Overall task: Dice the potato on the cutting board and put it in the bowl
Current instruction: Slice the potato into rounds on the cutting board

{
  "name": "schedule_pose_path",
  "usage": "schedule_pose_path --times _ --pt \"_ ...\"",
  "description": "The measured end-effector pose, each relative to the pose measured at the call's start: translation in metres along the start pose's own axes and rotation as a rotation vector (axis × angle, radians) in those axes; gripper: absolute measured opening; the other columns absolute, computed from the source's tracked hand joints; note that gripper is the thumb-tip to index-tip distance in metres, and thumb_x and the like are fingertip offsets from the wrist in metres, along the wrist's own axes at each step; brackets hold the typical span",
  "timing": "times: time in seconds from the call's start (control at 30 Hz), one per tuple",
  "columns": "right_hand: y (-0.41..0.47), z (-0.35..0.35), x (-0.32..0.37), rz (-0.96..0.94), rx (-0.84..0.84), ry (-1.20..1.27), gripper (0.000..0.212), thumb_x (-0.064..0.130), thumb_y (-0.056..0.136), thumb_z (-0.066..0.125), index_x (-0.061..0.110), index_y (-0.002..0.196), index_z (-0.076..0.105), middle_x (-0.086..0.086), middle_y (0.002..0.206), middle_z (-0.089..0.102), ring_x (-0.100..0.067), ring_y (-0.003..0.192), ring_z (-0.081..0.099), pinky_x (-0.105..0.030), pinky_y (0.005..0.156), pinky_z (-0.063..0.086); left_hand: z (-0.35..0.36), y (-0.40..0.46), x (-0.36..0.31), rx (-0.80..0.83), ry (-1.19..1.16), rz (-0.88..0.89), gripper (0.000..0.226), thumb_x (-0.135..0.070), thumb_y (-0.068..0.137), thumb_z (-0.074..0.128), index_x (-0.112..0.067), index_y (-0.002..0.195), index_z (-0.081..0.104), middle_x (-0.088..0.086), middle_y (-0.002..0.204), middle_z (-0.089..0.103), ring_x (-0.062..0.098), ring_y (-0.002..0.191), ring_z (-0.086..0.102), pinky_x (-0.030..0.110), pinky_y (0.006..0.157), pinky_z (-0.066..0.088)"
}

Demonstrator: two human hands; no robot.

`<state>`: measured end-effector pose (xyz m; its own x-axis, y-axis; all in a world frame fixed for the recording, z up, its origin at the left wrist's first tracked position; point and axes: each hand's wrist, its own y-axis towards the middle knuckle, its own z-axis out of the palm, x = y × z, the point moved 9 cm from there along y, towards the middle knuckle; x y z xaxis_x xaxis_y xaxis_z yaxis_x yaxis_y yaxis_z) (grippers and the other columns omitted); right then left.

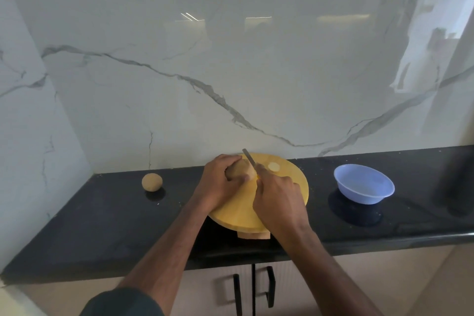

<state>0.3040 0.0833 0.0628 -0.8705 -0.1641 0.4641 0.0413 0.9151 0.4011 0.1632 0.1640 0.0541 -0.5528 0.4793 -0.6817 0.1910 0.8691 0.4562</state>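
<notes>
Here, your left hand [220,182] curls over the potato [239,170] near the far edge of the round wooden cutting board [238,210] on the dark surface [102,226], while your right hand [278,200] grips the knife [250,158], its blade set against the potato's right end beside one pale slice [273,166] already lying on the board. The potato looks firm, rounded and likely to roll, and its cut face is probably slick, so hold it by the skin-covered bulk with fingertips tucked back from the blade. The blue bowl [364,183] waits well apart to the right, and a second potato [151,181] sits to the left.
</notes>
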Motion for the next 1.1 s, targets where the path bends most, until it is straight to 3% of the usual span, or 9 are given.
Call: schedule_pose_path --times 0.23,0.47,0.67,0.83,0.97,1.1 --pt "0.003 0.002 0.002 0.01 0.002 0.011 0.052 0.019 0.104 0.039 0.028 0.155 0.039 -0.002 0.081 0.067 -0.026 0.071 0.062 -0.043 0.067 0.055 -0.001 -0.001 0.0 0.004 -0.032 -0.008 0.052 -0.026 0.081 0.082 -0.02 0.13 0.065 -0.009 0.126 0.063 0.006 0.117 0.057 0.032 0.103 0.048" --pt "0.01 0.003 0.004 0.019 0.021 -0.006 0.054 0.017 0.104 0.036 0.028 0.156 0.036 -0.008 0.092 0.067 -0.031 0.083 0.06 -0.037 0.063 0.042 -0.001 -0.001 -0.002 0.025 -0.017 0.018 0.05 -0.026 0.084 0.078 -0.023 0.132 0.064 -0.012 0.127 0.062 0.002 0.116 0.056 0.033 0.099 0.052" --pt "0.015 0.01 0.005 0.022 0.024 -0.013 0.054 0.017 0.103 0.037 0.025 0.157 0.036 -0.009 0.095 0.067 -0.031 0.084 0.06 -0.038 0.064 0.042 0.0 0.0 -0.006 0.015 0.027 0.035 0.048 -0.025 0.085 0.076 -0.021 0.131 0.065 -0.01 0.127 0.063 0.006 0.116 0.058 0.028 0.099 0.05" --pt "0.011 0.009 0.007 0.009 0.031 -0.096 0.051 0.024 0.106 0.033 0.022 0.158 0.032 -0.01 0.097 0.067 -0.028 0.078 0.052 -0.037 0.063 0.036 0.002 0.002 -0.004 0.028 0.049 0.022 0.05 -0.029 0.083 0.078 -0.021 0.131 0.065 -0.007 0.129 0.064 0.007 0.115 0.058 0.032 0.1 0.05" --pt "0.002 0.009 0.007 0.016 0.103 -0.177 0.056 0.016 0.103 0.035 0.021 0.158 0.03 -0.01 0.099 0.062 -0.026 0.078 0.047 -0.036 0.065 0.036 0.002 0.004 -0.006 0.037 0.039 0.02 0.047 -0.027 0.082 0.081 -0.021 0.127 0.068 -0.009 0.123 0.064 0.007 0.11 0.06 0.032 0.098 0.052" --pt "-0.003 0.008 0.007 0.004 0.155 -0.221 0.052 0.014 0.1 0.039 0.021 0.152 0.04 -0.007 0.096 0.058 -0.024 0.08 0.045 -0.035 0.066 0.036 0.003 0.004 -0.006 0.053 0.05 0.008 0.053 -0.038 0.082 0.081 -0.021 0.13 0.066 -0.009 0.126 0.063 0.005 0.111 0.057 0.025 0.097 0.049"
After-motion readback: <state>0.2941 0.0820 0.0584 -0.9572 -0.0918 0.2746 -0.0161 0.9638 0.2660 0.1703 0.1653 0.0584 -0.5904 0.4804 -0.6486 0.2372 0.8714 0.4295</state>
